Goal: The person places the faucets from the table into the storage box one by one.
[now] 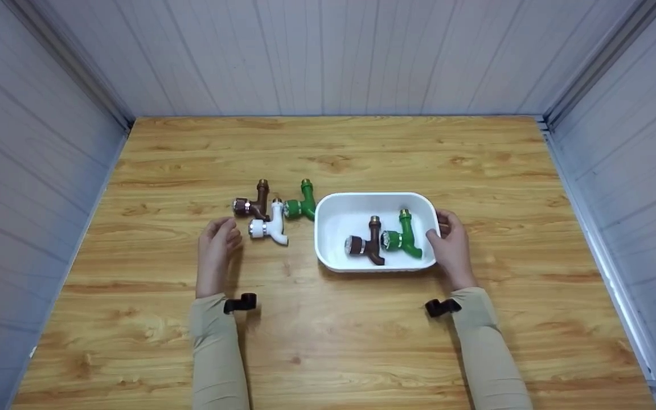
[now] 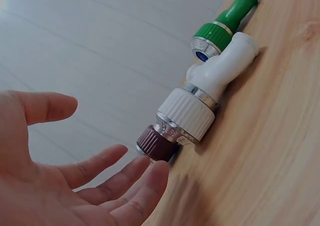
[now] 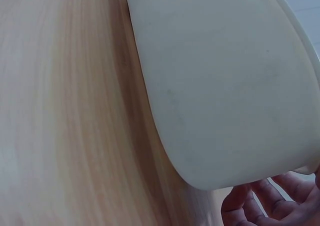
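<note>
My right hand [image 1: 452, 250] grips the right end of a white plastic tub [image 1: 332, 228], thumb over the rim and fingers against its outside. Inside the tub lie a brown tap [image 1: 373, 244] and a green tap [image 1: 407, 236]. To the left, my left hand [image 1: 217, 247] is held with fingers loosely bent and nothing in it. Just beyond its fingers lie a white tap [image 1: 275, 225] and another brown tap [image 1: 261, 200]. A second green tap [image 1: 307, 202] sits against the tub's left side. In the right wrist view, fingertips [image 3: 235, 203] show at the tub's lower edge.
The wooden tabletop [image 1: 328, 341] carries everything. Pale panel walls [image 1: 328, 57] close it in at the back and on both sides. A small black camera mount [image 1: 241, 303] sits on the left cuff, and a similar one [image 1: 442, 307] on the right.
</note>
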`<state>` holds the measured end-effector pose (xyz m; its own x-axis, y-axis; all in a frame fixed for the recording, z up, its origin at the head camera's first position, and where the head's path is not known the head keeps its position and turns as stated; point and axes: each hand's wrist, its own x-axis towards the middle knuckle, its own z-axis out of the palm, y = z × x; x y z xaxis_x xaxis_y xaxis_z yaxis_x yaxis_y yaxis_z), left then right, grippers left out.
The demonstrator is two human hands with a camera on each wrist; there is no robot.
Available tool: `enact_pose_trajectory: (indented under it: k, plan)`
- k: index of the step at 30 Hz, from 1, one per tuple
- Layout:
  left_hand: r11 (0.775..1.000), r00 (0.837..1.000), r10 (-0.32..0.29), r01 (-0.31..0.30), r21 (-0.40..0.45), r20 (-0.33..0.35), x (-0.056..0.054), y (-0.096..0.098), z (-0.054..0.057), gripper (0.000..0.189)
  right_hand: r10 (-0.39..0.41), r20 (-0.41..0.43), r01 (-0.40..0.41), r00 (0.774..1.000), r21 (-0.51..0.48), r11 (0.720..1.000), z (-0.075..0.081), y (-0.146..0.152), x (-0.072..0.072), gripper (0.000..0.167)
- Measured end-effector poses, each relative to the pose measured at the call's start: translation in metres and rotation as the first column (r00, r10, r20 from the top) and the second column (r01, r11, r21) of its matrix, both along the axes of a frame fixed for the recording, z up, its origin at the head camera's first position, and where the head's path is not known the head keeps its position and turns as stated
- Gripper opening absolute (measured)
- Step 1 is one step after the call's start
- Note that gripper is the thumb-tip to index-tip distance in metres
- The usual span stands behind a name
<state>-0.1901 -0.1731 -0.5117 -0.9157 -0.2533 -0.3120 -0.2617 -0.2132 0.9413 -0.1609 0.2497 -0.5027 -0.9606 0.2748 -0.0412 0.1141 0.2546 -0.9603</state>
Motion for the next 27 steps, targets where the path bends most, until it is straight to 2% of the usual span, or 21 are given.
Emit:
enact_pose_trajectory:
  k: [4,9,12,15,16,19,21,24,25,26,27]
  plan:
    - [1.0,1.0,0.006,-0.005,-0.006,0.025,-0.007,0.0,0.001,0.04,-0.001,0.014,0.001,1.0,-0.005,1.0,-0.004,0.002,-0.002,0.045]
    - [1.0,0.999,0.007,-0.007,-0.001,0.038,-0.017,-0.002,-0.002,0.039,-0.008,0.023,0.008,1.0,0.0,1.0,-0.024,0.01,-0.01,0.045]
    - [0.987,1.0,0.014,-0.017,0.158,0.02,-0.028,-0.012,-0.023,0.03,-0.016,0.026,0.016,1.0,0.016,1.0,-0.034,0.013,-0.012,0.045]
    - [0.983,0.999,0.035,-0.039,0.179,0.023,-0.036,-0.013,-0.027,0.027,-0.019,0.012,0.019,1.0,0.016,1.0,-0.037,0.013,-0.011,0.044]
    - [0.985,0.999,0.039,-0.042,0.167,0.022,-0.037,-0.012,-0.027,0.027,-0.019,0.007,0.019,1.0,0.013,1.0,-0.037,0.013,-0.011,0.044]
    - [0.998,0.996,0.063,-0.065,0.015,0.063,-0.037,-0.002,-0.011,0.036,-0.013,0.001,0.013,1.0,-0.004,1.0,-0.038,0.014,-0.01,0.044]
    - [0.998,0.996,0.062,-0.064,0.026,0.061,-0.045,-0.006,-0.024,0.039,-0.011,0.009,0.011,1.0,-0.01,1.0,-0.037,0.014,-0.011,0.044]
    - [0.996,0.995,0.076,-0.078,0.032,0.067,-0.059,-0.015,-0.052,0.039,-0.011,0.021,0.011,1.0,-0.008,1.0,-0.036,0.015,-0.012,0.044]
    - [0.994,0.996,0.077,-0.081,0.067,0.055,-0.063,-0.018,-0.06,0.037,-0.014,0.025,0.014,1.0,-0.006,1.0,-0.035,0.014,-0.012,0.044]
    - [0.995,0.996,0.072,-0.075,0.064,0.051,-0.063,-0.018,-0.061,0.036,-0.017,0.026,0.017,1.0,-0.003,1.0,-0.035,0.015,-0.012,0.044]
    - [0.996,0.996,0.076,-0.079,0.039,0.052,-0.062,-0.016,-0.057,0.035,-0.017,0.024,0.017,1.0,-0.001,1.0,-0.036,0.015,-0.012,0.044]
